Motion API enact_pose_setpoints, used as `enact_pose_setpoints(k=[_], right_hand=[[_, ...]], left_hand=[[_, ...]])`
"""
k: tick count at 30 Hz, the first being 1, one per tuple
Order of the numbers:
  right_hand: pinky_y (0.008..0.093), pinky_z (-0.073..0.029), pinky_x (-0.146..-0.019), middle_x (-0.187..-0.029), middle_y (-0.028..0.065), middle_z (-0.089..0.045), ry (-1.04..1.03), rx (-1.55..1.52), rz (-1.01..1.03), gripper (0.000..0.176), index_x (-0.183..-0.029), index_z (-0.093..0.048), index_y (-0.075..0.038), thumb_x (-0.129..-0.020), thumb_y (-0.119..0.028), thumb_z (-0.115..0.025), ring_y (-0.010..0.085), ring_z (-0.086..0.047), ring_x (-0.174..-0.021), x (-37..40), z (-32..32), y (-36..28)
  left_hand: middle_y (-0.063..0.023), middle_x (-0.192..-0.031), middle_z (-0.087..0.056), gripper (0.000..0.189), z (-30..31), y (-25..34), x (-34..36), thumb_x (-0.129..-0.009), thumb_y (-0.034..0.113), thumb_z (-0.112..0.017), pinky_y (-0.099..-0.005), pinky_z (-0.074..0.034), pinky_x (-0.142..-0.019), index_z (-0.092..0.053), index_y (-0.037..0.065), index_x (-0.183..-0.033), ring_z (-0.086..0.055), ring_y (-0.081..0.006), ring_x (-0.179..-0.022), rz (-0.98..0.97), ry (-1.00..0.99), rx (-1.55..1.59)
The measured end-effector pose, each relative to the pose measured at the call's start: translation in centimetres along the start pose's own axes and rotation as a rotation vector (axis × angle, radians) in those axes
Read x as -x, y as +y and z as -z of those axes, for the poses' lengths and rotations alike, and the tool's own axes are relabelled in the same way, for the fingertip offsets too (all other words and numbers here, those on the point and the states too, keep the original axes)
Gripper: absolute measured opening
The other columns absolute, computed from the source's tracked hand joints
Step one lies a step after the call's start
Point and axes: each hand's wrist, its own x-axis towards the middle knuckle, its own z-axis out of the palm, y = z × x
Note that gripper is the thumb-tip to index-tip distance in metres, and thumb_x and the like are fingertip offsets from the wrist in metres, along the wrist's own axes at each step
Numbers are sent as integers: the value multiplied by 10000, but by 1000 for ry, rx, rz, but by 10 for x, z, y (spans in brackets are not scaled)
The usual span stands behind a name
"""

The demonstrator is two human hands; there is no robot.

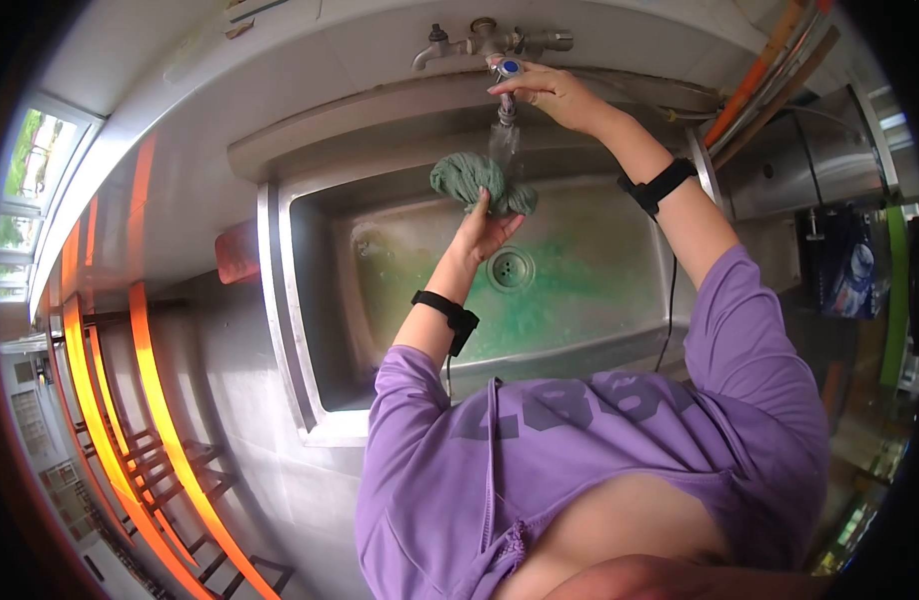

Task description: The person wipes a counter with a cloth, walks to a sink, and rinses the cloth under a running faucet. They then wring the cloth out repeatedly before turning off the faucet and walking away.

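Note:
My left hand (486,232) is closed on a bunched green cloth (464,178), thumb on top and fingers beneath it. Water (504,143) runs from the tap (506,104) onto or just beside the cloth. At the tap's blue-topped knob (509,68), my right hand (552,92) has its thumb and fingers around the handle. Both hands are over the metal sink (620,240) or its back edge. Greenish liquid or tint spreads on the sink floor around the drain (510,268).
A second tap (445,47) sits on the wall at the back left. To the right are orange and brown poles (758,75) and a dark blue bag (848,262). A red object (238,252) lies left of the sink. Orange-lit rails (170,420) stand at far left.

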Motion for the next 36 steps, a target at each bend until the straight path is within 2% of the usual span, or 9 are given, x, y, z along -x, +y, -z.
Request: enact_pose_setpoints(k=[12,15,17,21,24,28,31,34,36], right_hand=[[315,-314,-972,-1362,104,-333,136,194,86,347,-1197,-511,-139,-873,-262,-499,232,-362,-1225,4,-13,-10],[336,-333,-944,-1298,104,-379,605,-369,118,549,-1293,-371,-107,-814,-284,-574,216,-408,-1135,20,-44,-6],[350,-333,-941,-1274,84,-364,793,-491,-142,710,-1330,-257,-87,-759,-287,-628,217,-414,-1084,43,-66,11],[378,-370,-921,-1250,116,-385,456,-327,-789,742,-1340,-213,-141,-755,-246,-657,224,-455,-1077,75,-125,56],[414,-414,-878,-1231,114,-411,310,-916,-1048,780,-1344,-198,-149,-738,-242,-680,246,-481,-1072,73,-125,37],[453,-442,-860,-1113,111,-519,274,-960,-967,589,-1237,-332,-105,-753,-211,-649,243,-548,-990,65,-130,47],[438,-448,-871,-1019,117,-567,299,-1236,-951,412,-1126,-426,-51,-765,-176,-580,251,-574,-942,60,-128,70],[417,-449,-879,-983,125,-578,429,-1580,-913,341,-1065,-478,-21,-759,-166,-518,270,-574,-934,61,-128,90],[416,-423,-911,-1000,123,-575,507,-1627,-865,340,-1044,-494,-21,-732,-158,-503,275,-562,-956,59,-126,79]], left_hand=[[-49,-1053,-560,504,21,-2,-13,-799,435,-587,-351,-462,-761,-435,143,-1181,-548,-201,-951,140,72,-192],[-33,-1009,-570,489,4,0,-2,-798,407,-596,-311,-471,-707,-435,145,-1179,-565,-166,-900,119,80,-253],[-31,-1009,-569,489,-2,2,1,-801,383,-595,-294,-480,-680,-424,139,-1190,-573,-152,-881,79,94,-344],[-35,-1020,-568,526,1,5,6,-796,367,-600,-283,-495,-631,-395,130,-1218,-585,-142,-852,76,117,-508],[-32,-1021,-566,545,-6,6,9,-780,384,-614,-274,-485,-622,-394,146,-1218,-581,-143,-855,85,94,-555],[-31,-1065,-553,624,-12,6,16,-757,417,-628,-297,-469,-666,-356,193,-1272,-556,-163,-928,60,243,-788],[-51,-1134,-514,724,5,12,10,-743,434,-633,-346,-457,-727,-278,216,-1336,-524,-208,-1010,-3,172,-737],[-67,-1167,-480,794,-8,10,15,-734,459,-628,-397,-451,-775,-214,231,-1371,-498,-270,-1066,-201,398,-800],[-88,-1171,-466,749,-27,10,26,-756,422,-616,-408,-460,-788,-222,221,-1360,-497,-305,-1069,-40,445,-544]])
